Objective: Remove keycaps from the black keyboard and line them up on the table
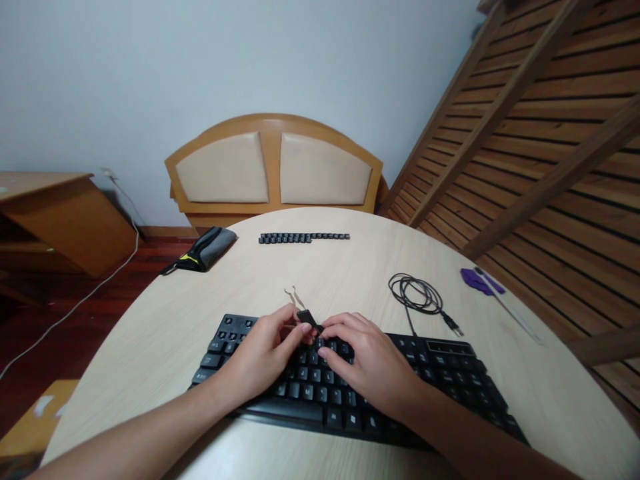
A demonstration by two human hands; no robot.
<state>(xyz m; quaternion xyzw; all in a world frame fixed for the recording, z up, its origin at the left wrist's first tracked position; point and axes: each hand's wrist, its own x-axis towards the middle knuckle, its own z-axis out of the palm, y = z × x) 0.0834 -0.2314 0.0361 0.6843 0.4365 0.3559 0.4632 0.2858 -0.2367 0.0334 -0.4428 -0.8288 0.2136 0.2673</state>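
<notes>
A black keyboard lies across the near part of the round table, with bare key sockets at its upper left. My left hand is closed on a keycap puller, a black handle with two thin wire prongs pointing up and away from me. My right hand rests over the upper middle keys, its index fingertip beside the lower end of the puller's handle. Its thumb is apart from the index finger, on the keys. What lies under the fingertips is partly hidden.
Loose keycaps stand in rows at the far side of the table. A black and grey pouch lies far left. Coiled USB cable, purple cloth and a slim brush-like stick lie right. A headboard stands behind.
</notes>
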